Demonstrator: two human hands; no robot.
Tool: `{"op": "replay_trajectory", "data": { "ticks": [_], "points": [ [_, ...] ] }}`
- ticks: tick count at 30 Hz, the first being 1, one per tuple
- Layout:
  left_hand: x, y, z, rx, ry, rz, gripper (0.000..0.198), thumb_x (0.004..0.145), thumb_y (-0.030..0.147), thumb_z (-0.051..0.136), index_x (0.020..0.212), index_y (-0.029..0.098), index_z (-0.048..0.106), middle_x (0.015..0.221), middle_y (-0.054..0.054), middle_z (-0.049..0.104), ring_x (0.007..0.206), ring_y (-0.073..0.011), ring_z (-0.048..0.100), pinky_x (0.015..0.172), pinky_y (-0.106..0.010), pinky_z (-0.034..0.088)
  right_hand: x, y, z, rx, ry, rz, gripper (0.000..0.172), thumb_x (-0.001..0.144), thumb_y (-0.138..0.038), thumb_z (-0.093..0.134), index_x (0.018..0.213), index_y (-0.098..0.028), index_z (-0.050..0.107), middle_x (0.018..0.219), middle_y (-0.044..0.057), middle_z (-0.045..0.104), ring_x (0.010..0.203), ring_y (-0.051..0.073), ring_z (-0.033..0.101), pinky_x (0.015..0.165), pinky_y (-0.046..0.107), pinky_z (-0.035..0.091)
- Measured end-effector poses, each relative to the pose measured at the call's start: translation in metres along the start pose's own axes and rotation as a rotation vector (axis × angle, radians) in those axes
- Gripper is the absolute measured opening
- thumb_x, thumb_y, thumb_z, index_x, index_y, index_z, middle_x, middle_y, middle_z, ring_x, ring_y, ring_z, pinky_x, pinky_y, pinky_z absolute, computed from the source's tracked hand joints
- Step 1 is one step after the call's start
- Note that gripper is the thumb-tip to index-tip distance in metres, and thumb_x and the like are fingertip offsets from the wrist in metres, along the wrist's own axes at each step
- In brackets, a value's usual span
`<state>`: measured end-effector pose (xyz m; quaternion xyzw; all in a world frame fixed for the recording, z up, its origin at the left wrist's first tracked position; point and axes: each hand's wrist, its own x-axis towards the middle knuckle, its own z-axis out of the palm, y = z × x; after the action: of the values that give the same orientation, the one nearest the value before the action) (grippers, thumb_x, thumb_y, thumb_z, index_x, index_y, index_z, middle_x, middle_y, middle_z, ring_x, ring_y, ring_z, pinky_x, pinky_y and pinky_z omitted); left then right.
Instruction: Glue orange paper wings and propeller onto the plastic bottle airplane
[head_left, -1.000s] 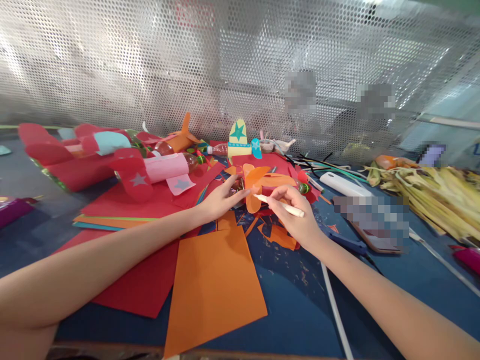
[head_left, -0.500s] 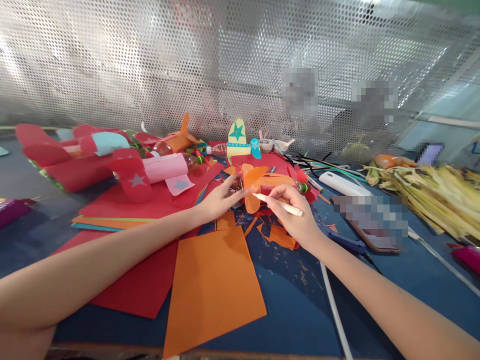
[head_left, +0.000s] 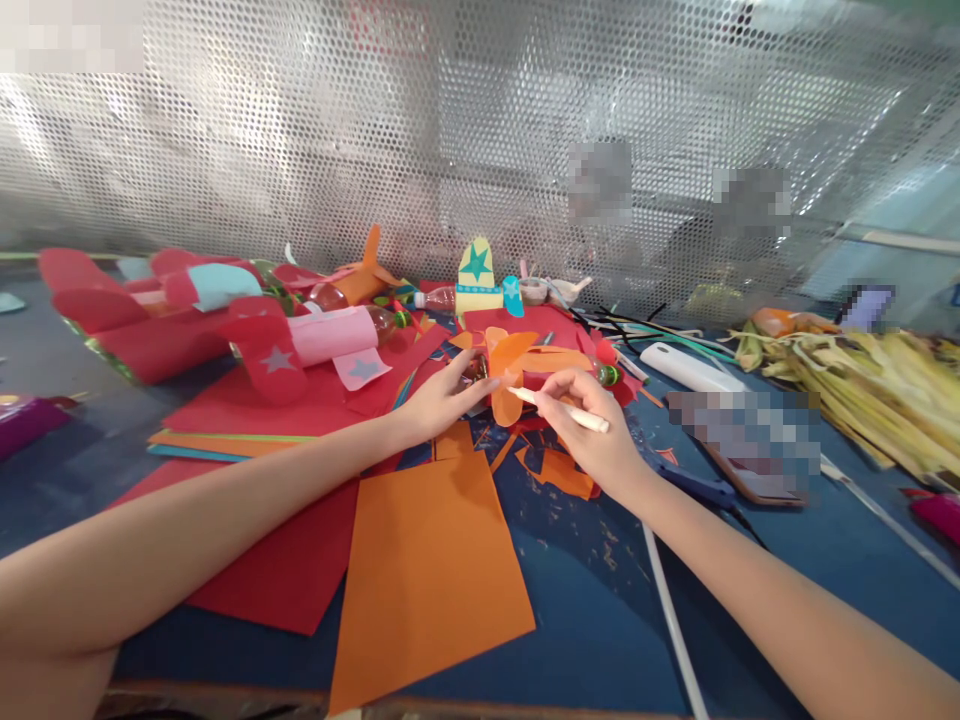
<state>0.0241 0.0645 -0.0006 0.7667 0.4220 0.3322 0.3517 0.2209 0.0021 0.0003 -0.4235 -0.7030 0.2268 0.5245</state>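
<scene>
In the middle of the table is a plastic-bottle plane [head_left: 541,380] wrapped in red paper, with orange paper wings and a green cap at its right end. My left hand [head_left: 448,398] grips its left end, the thumb pressing against the upright orange paper tail piece [head_left: 504,400]. Between the thumb and fingers of my right hand [head_left: 596,425] is a slim white pen [head_left: 574,411], slanted with its tip at the orange tail piece. Whether the tip touches the paper I cannot tell. Orange paper scraps [head_left: 566,474] lie just below.
Orange sheet [head_left: 439,570] and red sheets [head_left: 277,570] spread in front. Other paper-covered bottle planes [head_left: 334,338] stand at left and back. At right are a phone [head_left: 739,450], a blue glue gun [head_left: 694,480], a white-handled tool [head_left: 690,368] and dried husks [head_left: 877,390]. Perforated metal [head_left: 360,150] backs the table.
Almost nothing differs. Both hands, the bottle plane and the pen keep their places; the whole view has shifted very slightly.
</scene>
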Motion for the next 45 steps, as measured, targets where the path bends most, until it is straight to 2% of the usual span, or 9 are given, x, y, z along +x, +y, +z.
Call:
{"op": "replay_trajectory", "data": {
  "ticks": [19, 28, 45],
  "points": [
    [-0.0005, 0.0007, 0.0004, -0.082, -0.026, 0.008, 0.068, 0.081, 0.060, 0.046, 0.133, 0.016, 0.039, 0.119, -0.011, 0.063, 0.104, -0.0261, 0.062, 0.091, -0.038, 0.050, -0.0005, 0.0003, 0.0000, -0.009, 0.008, 0.008, 0.020, 0.087, -0.039, 0.059, 0.079, -0.022, 0.052, 0.073, -0.001, 0.057, 0.063, 0.012, 0.054, 0.059, 0.025, 0.044],
    [0.0003, -0.0013, 0.0005, -0.083, -0.032, 0.018, 0.069, 0.082, 0.060, 0.047, 0.134, 0.015, 0.038, 0.111, -0.009, 0.065, 0.098, -0.0253, 0.063, 0.084, -0.036, 0.051, 0.0000, 0.0008, 0.0005, -0.002, 0.020, 0.020, 0.020, 0.086, -0.038, 0.061, 0.078, -0.022, 0.052, 0.072, -0.002, 0.056, 0.063, 0.011, 0.053, 0.058, 0.024, 0.044],
    [0.0002, 0.0006, -0.0002, -0.094, -0.030, -0.005, 0.070, 0.081, 0.058, 0.048, 0.135, 0.014, 0.037, 0.118, -0.011, 0.063, 0.105, -0.0263, 0.062, 0.087, -0.036, 0.051, -0.0005, 0.0032, 0.0003, 0.004, 0.019, 0.001, 0.017, 0.087, -0.036, 0.060, 0.080, -0.022, 0.053, 0.072, -0.003, 0.056, 0.061, 0.011, 0.053, 0.056, 0.023, 0.043]
  ]
}}
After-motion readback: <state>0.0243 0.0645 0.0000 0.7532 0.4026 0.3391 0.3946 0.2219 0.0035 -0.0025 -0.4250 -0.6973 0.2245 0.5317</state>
